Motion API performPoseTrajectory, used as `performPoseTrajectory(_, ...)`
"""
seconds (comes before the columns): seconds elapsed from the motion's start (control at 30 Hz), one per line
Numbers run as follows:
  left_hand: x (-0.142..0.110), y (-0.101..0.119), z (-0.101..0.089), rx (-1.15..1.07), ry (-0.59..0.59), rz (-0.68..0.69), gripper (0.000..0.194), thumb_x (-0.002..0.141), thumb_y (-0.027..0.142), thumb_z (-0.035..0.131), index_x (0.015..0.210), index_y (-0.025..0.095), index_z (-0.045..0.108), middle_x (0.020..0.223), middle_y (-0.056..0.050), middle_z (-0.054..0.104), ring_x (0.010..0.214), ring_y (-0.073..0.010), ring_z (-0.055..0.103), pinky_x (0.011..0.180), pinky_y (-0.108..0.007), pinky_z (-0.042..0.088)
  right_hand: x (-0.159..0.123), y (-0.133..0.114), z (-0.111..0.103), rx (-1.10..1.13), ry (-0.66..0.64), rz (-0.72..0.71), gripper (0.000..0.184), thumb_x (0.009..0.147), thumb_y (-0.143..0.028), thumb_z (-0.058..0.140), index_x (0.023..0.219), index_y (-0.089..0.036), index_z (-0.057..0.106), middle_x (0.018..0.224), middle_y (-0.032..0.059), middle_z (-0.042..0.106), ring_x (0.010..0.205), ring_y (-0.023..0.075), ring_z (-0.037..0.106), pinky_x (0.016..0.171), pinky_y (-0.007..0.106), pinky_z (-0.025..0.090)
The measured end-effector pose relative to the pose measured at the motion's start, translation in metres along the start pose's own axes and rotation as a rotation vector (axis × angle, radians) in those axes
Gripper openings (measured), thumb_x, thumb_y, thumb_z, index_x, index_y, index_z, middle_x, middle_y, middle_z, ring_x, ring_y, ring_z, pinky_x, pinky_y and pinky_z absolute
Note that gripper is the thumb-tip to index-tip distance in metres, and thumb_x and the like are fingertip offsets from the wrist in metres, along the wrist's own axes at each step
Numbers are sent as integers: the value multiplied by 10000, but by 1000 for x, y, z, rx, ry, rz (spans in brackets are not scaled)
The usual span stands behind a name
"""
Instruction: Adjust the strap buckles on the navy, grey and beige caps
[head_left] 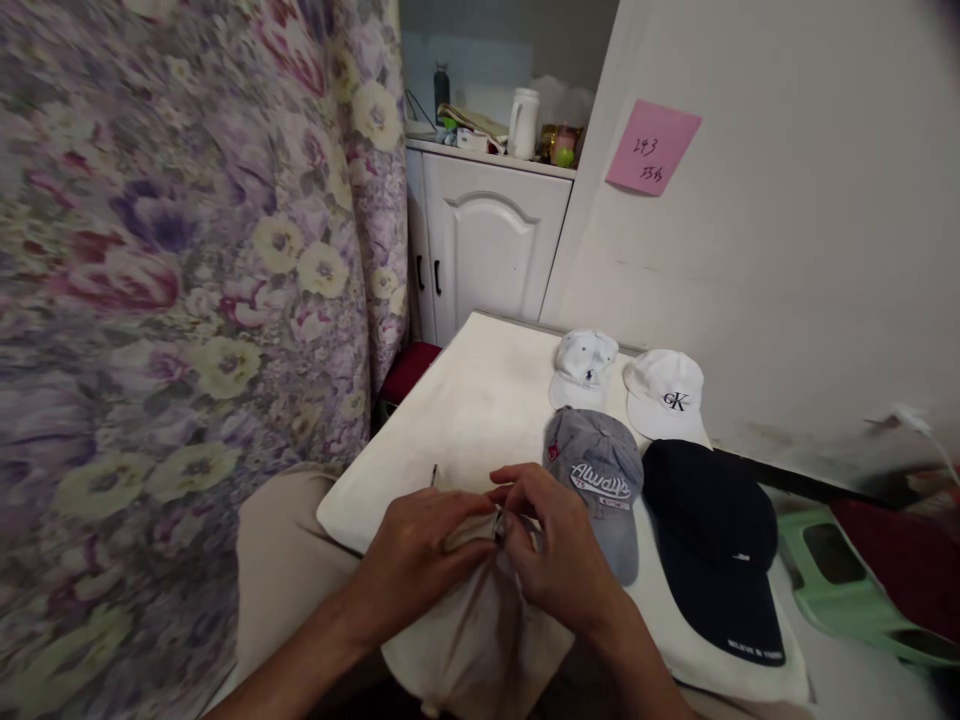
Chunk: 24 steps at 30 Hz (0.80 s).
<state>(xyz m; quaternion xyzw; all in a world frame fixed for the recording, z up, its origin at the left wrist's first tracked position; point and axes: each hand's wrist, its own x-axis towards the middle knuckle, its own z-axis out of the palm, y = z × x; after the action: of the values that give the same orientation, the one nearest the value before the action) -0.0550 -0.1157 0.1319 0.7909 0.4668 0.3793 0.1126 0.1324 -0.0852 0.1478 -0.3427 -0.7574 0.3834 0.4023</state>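
Observation:
A beige cap (480,640) hangs from both my hands over the near edge of the table, its crown lower than my fingers. My left hand (427,540) pinches the edge of the cap from the left. From the right, my right hand (551,535) closes its thumb and fingers on the same spot. Between the fingertips shows a small shiny metal piece (499,522), perhaps the strap buckle; the fingers partly cover it. A thin dark strip (433,475) sticks up behind my left hand. Close by on the right lies a grey cap (592,470) with "Always" lettering.
On the cream-topped table (480,400) also lie a light cap (585,365), a white CK cap (667,390) and a navy cap (712,520). A floral curtain (187,300) hangs left. A green stool (832,580) stands right; a white cabinet (495,240) is behind.

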Motion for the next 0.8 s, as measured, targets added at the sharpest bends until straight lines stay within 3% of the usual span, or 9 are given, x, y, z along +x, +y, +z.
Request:
performPoseTrajectory(0.57, 10, 14, -4, 123, -56, 18, 196, 833, 232, 716, 1024, 191, 692, 888, -17, 790, 727, -214, 725, 652, -322, 538, -5, -5, 0, -289, -74, -22, 338, 798, 4, 467, 1070, -191, 507, 1115, 144, 597, 981, 269, 640, 848, 451, 541)
performPoseTrajectory(0.7, 9, 11, -2, 103, -61, 1, 241, 833, 245, 727, 1066, 200, 685, 936, -19, 791, 776, -218, 729, 693, -333, 549, -4, -2, -1, -231, -35, 9, 219, 832, -34, 480, 959, -208, 524, 985, 94, 641, 900, 242, 648, 787, 404, 527)
performPoseTrajectory(0.8, 7, 10, -2, 87, -51, 3, 249, 839, 264, 724, 1076, 197, 685, 938, -18, 789, 776, -213, 729, 699, -335, 551, -6, 2, -2, -110, -1, 30, 179, 815, -41, 517, 848, -217, 511, 999, 69, 664, 912, 211, 649, 797, 357, 517)
